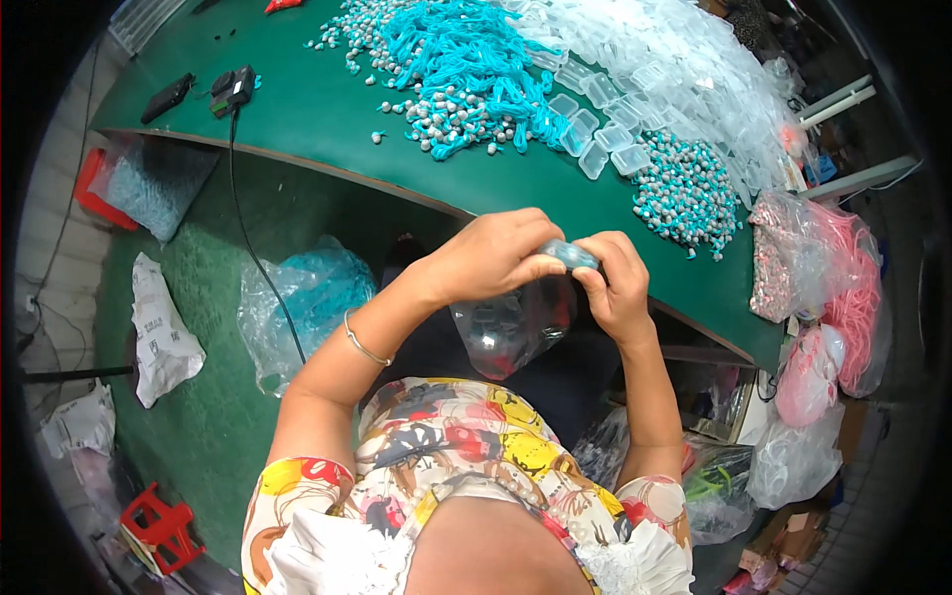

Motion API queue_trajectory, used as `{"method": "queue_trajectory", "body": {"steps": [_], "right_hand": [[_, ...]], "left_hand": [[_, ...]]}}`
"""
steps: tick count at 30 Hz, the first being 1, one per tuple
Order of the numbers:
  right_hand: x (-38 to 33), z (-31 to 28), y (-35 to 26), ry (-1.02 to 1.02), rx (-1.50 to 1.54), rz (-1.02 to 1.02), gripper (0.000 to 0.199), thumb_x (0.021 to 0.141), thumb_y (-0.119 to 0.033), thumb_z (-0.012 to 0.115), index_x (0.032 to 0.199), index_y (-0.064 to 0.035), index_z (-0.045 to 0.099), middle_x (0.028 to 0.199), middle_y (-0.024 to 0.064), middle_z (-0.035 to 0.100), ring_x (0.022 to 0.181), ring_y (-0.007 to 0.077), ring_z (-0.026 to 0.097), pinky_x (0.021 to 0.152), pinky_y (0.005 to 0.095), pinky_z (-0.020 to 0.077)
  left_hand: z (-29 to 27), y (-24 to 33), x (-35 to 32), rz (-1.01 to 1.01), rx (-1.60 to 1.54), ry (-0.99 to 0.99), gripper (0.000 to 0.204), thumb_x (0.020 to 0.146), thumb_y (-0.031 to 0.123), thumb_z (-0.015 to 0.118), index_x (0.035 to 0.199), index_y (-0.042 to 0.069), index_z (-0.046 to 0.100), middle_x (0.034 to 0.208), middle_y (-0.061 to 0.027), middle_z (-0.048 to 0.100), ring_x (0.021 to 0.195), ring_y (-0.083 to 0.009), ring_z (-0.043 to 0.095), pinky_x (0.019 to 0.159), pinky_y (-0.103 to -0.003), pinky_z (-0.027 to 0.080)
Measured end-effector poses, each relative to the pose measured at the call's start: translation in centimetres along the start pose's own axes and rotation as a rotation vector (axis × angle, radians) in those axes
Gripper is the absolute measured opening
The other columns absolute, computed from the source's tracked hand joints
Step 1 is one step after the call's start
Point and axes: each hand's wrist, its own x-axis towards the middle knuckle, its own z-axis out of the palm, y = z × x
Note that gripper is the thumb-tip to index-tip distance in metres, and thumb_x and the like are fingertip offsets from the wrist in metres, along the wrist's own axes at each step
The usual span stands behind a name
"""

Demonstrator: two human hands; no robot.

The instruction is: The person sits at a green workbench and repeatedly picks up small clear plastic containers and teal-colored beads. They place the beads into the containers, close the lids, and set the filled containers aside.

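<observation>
Between my two hands, just off the table's front edge, is a small clear plastic box (570,255) with something teal showing inside. My left hand (493,255) pinches one end of it with thumb and fingers. At the other end, the fingers and thumb of my right hand (617,283) are closed on it. Whether its lid is fully closed cannot be made out. Beyond my hands, several loose clear boxes (593,159) lie on the green table (327,119), beside a pile of small grey-and-teal beads (686,188).
Teal cord bundles (456,50) with round grey beads heap at the back, next to a large mound of clear boxes (684,59). A black device (233,89) trails a cable over the edge. Bags with pink cord (851,288) hang right; a teal-filled bag (317,297) sits below.
</observation>
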Motion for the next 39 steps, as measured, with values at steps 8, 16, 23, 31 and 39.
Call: {"method": "queue_trajectory", "body": {"steps": [8, 16, 23, 31, 39], "right_hand": [[-0.1, -1.2, -3.6, -0.028, 0.052, -0.049, 0.024, 0.089, -0.022, 0.069, 0.096, 0.0002, 0.064, 0.085, 0.0136, 0.063, 0.074, 0.0322, 0.061, 0.066, 0.0402, 0.0502], [1.0, -1.8, -1.1, -0.206, 0.220, 0.166, 0.020, 0.089, -0.019, 0.069, 0.098, -0.0003, 0.067, 0.089, 0.0130, 0.065, 0.077, 0.0293, 0.063, 0.069, 0.0369, 0.0505], [2.8, 0.5, 8.5, 0.110, -0.474, 0.185, 0.013, 0.083, -0.014, 0.072, 0.093, -0.0060, 0.069, 0.098, 0.0077, 0.065, 0.096, 0.0295, 0.059, 0.081, 0.0420, 0.0455], [4.7, 2.1, 9.7, 0.141, -0.573, 0.146, 0.012, 0.081, -0.017, 0.073, 0.086, -0.0104, 0.064, 0.093, 0.0052, 0.063, 0.098, 0.0266, 0.058, 0.083, 0.0428, 0.0394], [1.6, 1.1, 3.2, 0.022, -0.609, 0.077, 0.013, 0.082, -0.017, 0.073, 0.083, -0.0098, 0.062, 0.083, 0.0032, 0.063, 0.085, 0.0241, 0.059, 0.090, 0.0439, 0.0359]], "left_hand": [[-0.3, 2.7, -0.6, 0.188, -0.054, 0.037, 0.024, 0.085, 0.021, 0.072, 0.090, -0.001, 0.063, 0.078, -0.0143, 0.060, 0.068, -0.0319, 0.060, 0.059, -0.040, 0.048], [1.5, 1.0, -1.8, -0.065, -0.075, 0.113, 0.021, 0.089, 0.019, 0.068, 0.098, 0.000, 0.064, 0.085, -0.0134, 0.060, 0.072, -0.0288, 0.060, 0.064, -0.037, 0.049], [9.9, -4.1, -5.9, -0.243, 0.078, -0.105, 0.028, 0.089, 0.026, 0.068, 0.105, 0.003, 0.067, 0.097, -0.0155, 0.063, 0.084, -0.0361, 0.065, 0.074, -0.045, 0.053], [17.2, -11.0, -10.9, -0.566, 0.307, -0.603, 0.029, 0.087, 0.024, 0.067, 0.109, 0.006, 0.067, 0.103, -0.0171, 0.066, 0.097, -0.0371, 0.066, 0.081, -0.047, 0.054], [7.1, -3.4, -6.2, -0.097, 0.140, -0.084, 0.017, 0.082, 0.012, 0.070, 0.097, 0.006, 0.066, 0.083, -0.0106, 0.063, 0.081, -0.0329, 0.064, 0.070, -0.042, 0.053]]}}
